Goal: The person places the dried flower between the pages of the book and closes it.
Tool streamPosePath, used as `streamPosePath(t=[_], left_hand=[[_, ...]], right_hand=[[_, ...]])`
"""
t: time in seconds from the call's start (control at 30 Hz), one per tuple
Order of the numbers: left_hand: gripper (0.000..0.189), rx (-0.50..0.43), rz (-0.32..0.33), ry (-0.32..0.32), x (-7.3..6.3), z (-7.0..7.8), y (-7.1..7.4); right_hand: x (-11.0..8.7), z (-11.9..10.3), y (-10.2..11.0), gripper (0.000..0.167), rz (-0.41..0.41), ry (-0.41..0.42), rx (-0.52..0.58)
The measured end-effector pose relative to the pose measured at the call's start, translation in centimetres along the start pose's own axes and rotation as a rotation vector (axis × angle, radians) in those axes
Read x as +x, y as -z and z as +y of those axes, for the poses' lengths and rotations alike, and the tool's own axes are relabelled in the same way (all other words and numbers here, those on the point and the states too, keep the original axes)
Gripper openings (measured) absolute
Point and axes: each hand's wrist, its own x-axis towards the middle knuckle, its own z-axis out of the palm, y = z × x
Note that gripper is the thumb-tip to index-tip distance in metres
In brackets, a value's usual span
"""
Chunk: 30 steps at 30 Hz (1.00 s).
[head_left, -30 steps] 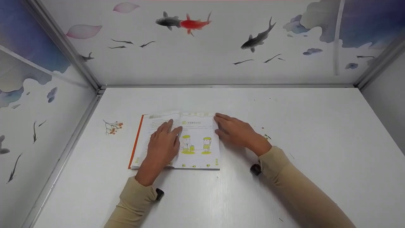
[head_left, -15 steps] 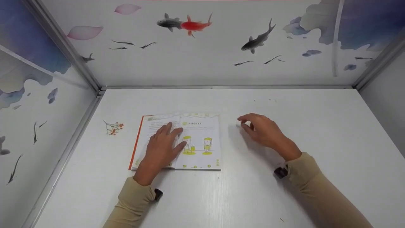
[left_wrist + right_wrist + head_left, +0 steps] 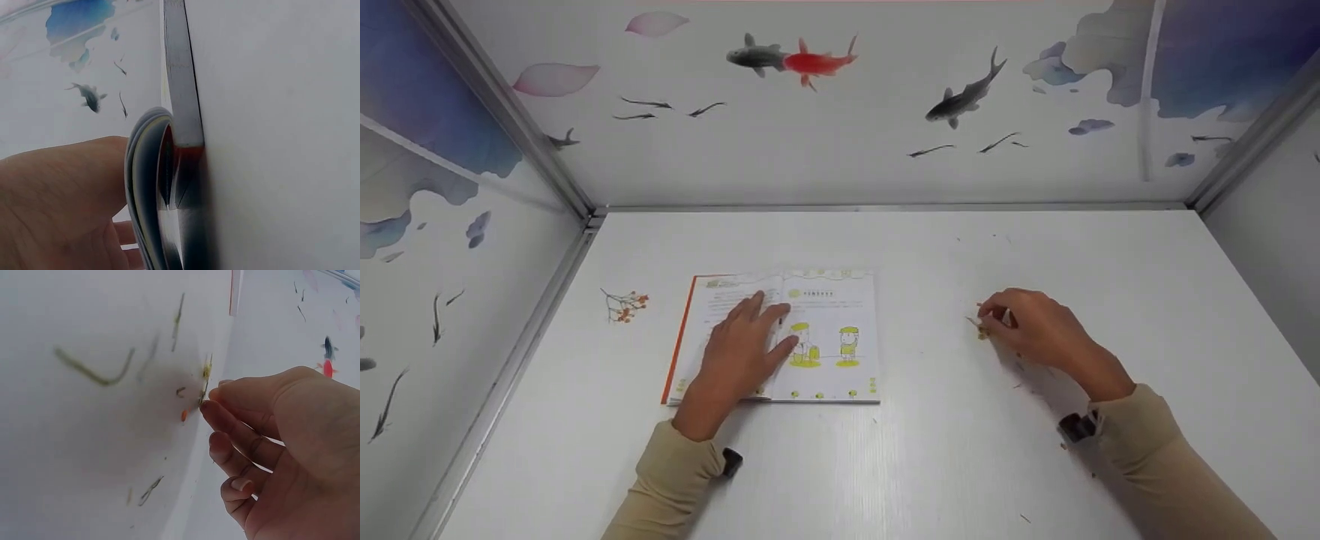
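Observation:
An open picture book [image 3: 829,322] with an orange cover edge lies left of centre on the table. My left hand [image 3: 739,349] rests on its left page with fingers spread, thumb reaching onto the right page. In the left wrist view the curled pages [image 3: 140,169] stand beside the palm. Well to the right of the book, my right hand [image 3: 1039,326] pinches a small dried sprig [image 3: 206,377] with yellow and green bits between thumb and index finger, close over the table. The other fingers are loosely curled.
A dried sprig with orange blossoms [image 3: 624,306] lies left of the book. Several plant scraps litter the table around the right hand, among them a bent stem [image 3: 95,374] and an orange bit [image 3: 184,415]. Walls printed with fish enclose the table [image 3: 825,487].
My right hand has left the book's right edge, moved right and pinched the small sprig. My left hand stays on the book, its thumb now spread outward.

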Motion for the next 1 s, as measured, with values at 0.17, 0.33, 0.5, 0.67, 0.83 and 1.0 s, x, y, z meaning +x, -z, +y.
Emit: streamPosePath(t=[0.17,0.33,0.5,0.67,0.83,1.0], left_hand=[[0.058,-0.011,-0.018,0.010,-0.1,0.0,0.1],[0.057,-0.014,-0.020,0.008,-0.1,0.0,0.1],[0.057,-0.017,-0.021,0.011,-0.1,0.0,0.1],[0.056,-0.011,-0.005,0.005,-0.1,0.0,0.0],[0.057,-0.015,-0.015,0.014,-0.2,0.0,-0.1],[0.058,-0.021,-0.021,0.026,-0.2,0.1,-0.1]], right_hand=[[0.0,0.1,-0.4,0.014,0.021,0.007,-0.003],[0.3,-0.4,-0.8,0.011,0.023,0.017,-0.009],[0.6,-0.9,-0.9,0.008,-0.003,0.004,-0.034],[0.6,-1.4,-0.9,0.010,-0.017,0.022,-0.080],[0.4,-1.6,-1.2,0.010,-0.006,0.059,-0.128],[0.2,-1.7,-1.4,0.010,0.018,0.079,-0.153]])
